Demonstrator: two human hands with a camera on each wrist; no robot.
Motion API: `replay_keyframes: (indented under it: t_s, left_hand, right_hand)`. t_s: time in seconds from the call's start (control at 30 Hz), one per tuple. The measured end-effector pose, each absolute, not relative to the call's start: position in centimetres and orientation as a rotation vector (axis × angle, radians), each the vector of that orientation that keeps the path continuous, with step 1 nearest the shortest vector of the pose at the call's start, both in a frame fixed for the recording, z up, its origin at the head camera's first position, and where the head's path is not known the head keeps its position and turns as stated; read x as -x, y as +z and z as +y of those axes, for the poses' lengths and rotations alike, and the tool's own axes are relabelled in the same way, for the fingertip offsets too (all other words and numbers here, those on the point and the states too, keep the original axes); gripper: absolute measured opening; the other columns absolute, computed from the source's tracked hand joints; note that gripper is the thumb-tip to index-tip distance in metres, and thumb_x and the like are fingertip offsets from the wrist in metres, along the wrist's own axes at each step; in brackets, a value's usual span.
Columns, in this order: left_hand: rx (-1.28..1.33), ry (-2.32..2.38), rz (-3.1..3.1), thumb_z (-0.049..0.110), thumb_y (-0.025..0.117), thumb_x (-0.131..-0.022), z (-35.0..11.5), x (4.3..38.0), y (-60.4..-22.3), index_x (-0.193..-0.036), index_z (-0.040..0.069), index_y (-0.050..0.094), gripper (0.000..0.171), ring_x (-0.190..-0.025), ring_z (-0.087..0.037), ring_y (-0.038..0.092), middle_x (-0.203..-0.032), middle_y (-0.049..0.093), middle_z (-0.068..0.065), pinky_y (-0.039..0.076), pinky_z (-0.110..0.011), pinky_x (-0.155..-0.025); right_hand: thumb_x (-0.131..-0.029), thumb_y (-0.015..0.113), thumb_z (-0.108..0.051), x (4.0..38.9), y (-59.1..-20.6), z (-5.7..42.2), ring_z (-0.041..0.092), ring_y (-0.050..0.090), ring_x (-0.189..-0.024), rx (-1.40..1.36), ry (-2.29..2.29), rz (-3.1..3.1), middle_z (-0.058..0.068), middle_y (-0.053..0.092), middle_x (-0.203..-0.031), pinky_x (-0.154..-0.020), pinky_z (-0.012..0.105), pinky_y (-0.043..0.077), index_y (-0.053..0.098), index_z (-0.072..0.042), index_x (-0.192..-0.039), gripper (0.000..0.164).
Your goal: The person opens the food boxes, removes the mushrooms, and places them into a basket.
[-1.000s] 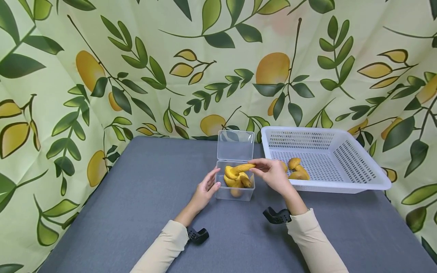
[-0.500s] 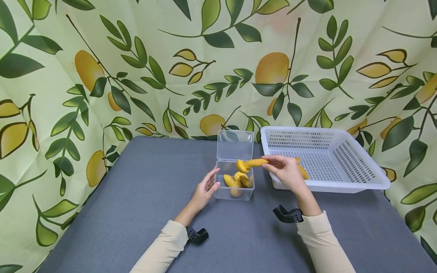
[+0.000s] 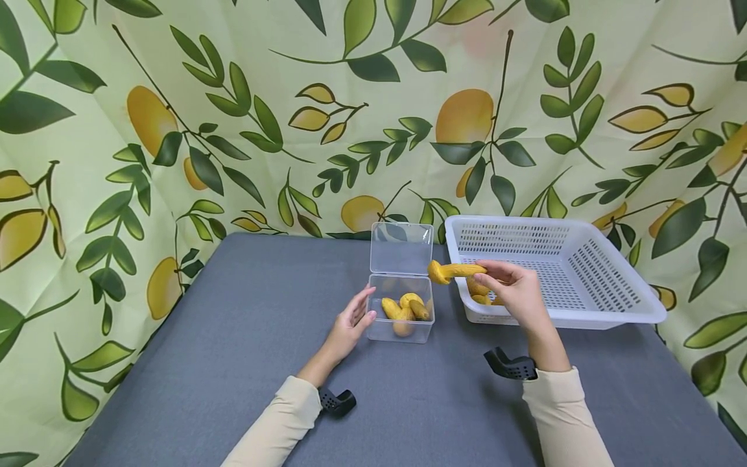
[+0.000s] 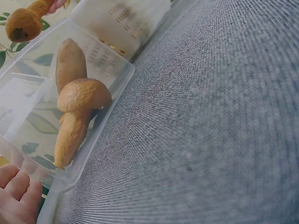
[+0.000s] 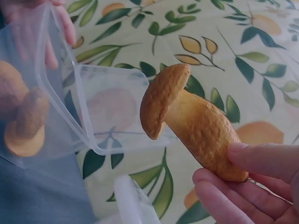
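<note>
My right hand (image 3: 516, 292) pinches a yellow-brown mushroom (image 3: 455, 271) by the end of its stem, cap pointing left, between the box and the basket. The right wrist view shows thumb and fingers on the stem of this mushroom (image 5: 205, 130). To the left stands a clear plastic box (image 3: 383, 333) with its lid (image 3: 401, 248) raised at the back. Mushrooms (image 3: 403, 316) lie inside it. My left hand (image 3: 349, 324) rests at the box's left side, fingers extended along the wall. In the left wrist view, its fingertips (image 4: 18, 184) are right at the box's edge.
A white perforated basket (image 3: 607, 318) stands at the back right with more mushrooms (image 3: 480, 288) in its left end, partly hidden by my right hand. A grey cloth covers the table (image 3: 262, 292). Behind hangs a leaf-patterned curtain (image 3: 245, 175).
My right hand has moved right, carrying the mushroom from over the clear box to the gap beside the basket. The left hand and the box have stayed in place.
</note>
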State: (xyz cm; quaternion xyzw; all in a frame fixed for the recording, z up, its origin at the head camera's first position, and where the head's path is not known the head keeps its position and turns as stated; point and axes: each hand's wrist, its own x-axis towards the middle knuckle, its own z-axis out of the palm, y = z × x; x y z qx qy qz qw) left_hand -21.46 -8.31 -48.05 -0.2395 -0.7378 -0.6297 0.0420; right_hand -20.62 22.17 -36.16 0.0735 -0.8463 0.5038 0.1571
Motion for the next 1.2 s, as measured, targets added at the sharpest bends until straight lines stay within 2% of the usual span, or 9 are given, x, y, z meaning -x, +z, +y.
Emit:
replay_keyframes:
  t_s: [0.07, 0.13, 0.33, 0.57, 0.93, 1.03, 1.2]
  left_hand:
    - [0.729, -1.931, -2.26, 0.008, 0.051, -0.093, -8.3, 21.5, -48.0, -0.138, 0.004, 0.038, 0.048, -0.139, -0.034, 0.03, -0.151, 0.028, -0.022, 0.028, -0.042, -0.114]
    - [0.727, -1.933, -2.258, 0.008, 0.051, -0.093, -8.3, 21.5, -48.1, -0.138, 0.004, 0.038, 0.047, -0.139, -0.034, 0.03, -0.151, 0.028, -0.022, 0.028, -0.042, -0.114]
    - [0.734, -1.93, -2.243, 0.007, 0.05, -0.093, -8.2, 21.4, -48.0, -0.138, 0.003, 0.038, 0.047, -0.139, -0.034, 0.03, -0.15, 0.028, -0.023, 0.027, -0.043, -0.114]
    - [0.709, -1.935, -2.273, 0.007, 0.05, -0.093, -8.3, 21.3, -47.9, -0.139, 0.005, 0.037, 0.047, -0.139, -0.032, 0.03, -0.151, 0.028, -0.021, 0.027, -0.042, -0.115]
    - [0.711, -1.923, -2.309, 0.002, 0.049, -0.092, -8.3, 20.0, -45.5, -0.137, -0.007, 0.035, 0.048, -0.137, -0.04, 0.029, -0.148, 0.025, -0.031, 0.027, -0.048, -0.113]
    - [0.713, -1.945, -2.285, 0.002, 0.049, -0.092, -8.2, 20.3, -46.1, -0.137, -0.005, 0.036, 0.047, -0.138, -0.038, 0.028, -0.149, 0.025, -0.029, 0.026, -0.047, -0.113]
    - [0.699, -1.931, -2.289, 0.006, 0.049, -0.093, -8.2, 21.0, -47.5, -0.139, 0.004, 0.037, 0.047, -0.14, -0.033, 0.029, -0.151, 0.027, -0.021, 0.027, -0.042, -0.115]
  right_hand:
    - [-0.08, 0.071, -0.017, 20.6, -36.1, 22.6, -0.012, 0.061, -0.069, -0.168, 1.463, -2.415, -0.034, 0.06, -0.076, -0.057, 0.01, 0.053, 0.066, 0.004, -0.108, 0.036]
    - [-0.081, 0.071, -0.019, 20.5, -36.1, 23.0, -0.012, 0.061, -0.069, -0.132, 1.476, -2.416, -0.036, 0.059, -0.074, -0.055, 0.011, 0.052, 0.065, 0.004, -0.11, 0.038]
    - [-0.081, 0.07, -0.017, 20.4, -36.1, 24.1, -0.007, 0.065, -0.068, -0.093, 1.515, -2.38, -0.034, 0.061, -0.077, -0.059, 0.009, 0.054, 0.062, 0.006, -0.114, 0.04]
    - [-0.082, 0.069, -0.013, 20.5, -36.0, 25.4, -0.011, 0.065, -0.07, -0.067, 1.578, -2.328, -0.032, 0.063, -0.078, -0.065, 0.005, 0.053, 0.059, 0.011, -0.114, 0.041]
    - [-0.081, 0.07, -0.014, 20.9, -36.2, 27.5, -0.012, 0.063, -0.066, 0.04, 1.528, -2.314, -0.033, 0.063, -0.074, -0.064, 0.003, 0.052, 0.061, 0.009, -0.111, 0.039]
    - [-0.081, 0.07, -0.015, 21.1, -36.5, 28.0, -0.012, 0.064, -0.066, 0.069, 1.53, -2.314, -0.033, 0.062, -0.073, -0.064, 0.003, 0.052, 0.06, 0.01, -0.112, 0.04]
    - [-0.08, 0.071, -0.024, 21.6, -37.3, 28.8, -0.012, 0.063, -0.065, 0.138, 1.516, -2.302, -0.031, 0.062, -0.074, -0.063, 0.003, 0.052, 0.063, 0.005, -0.111, 0.043]
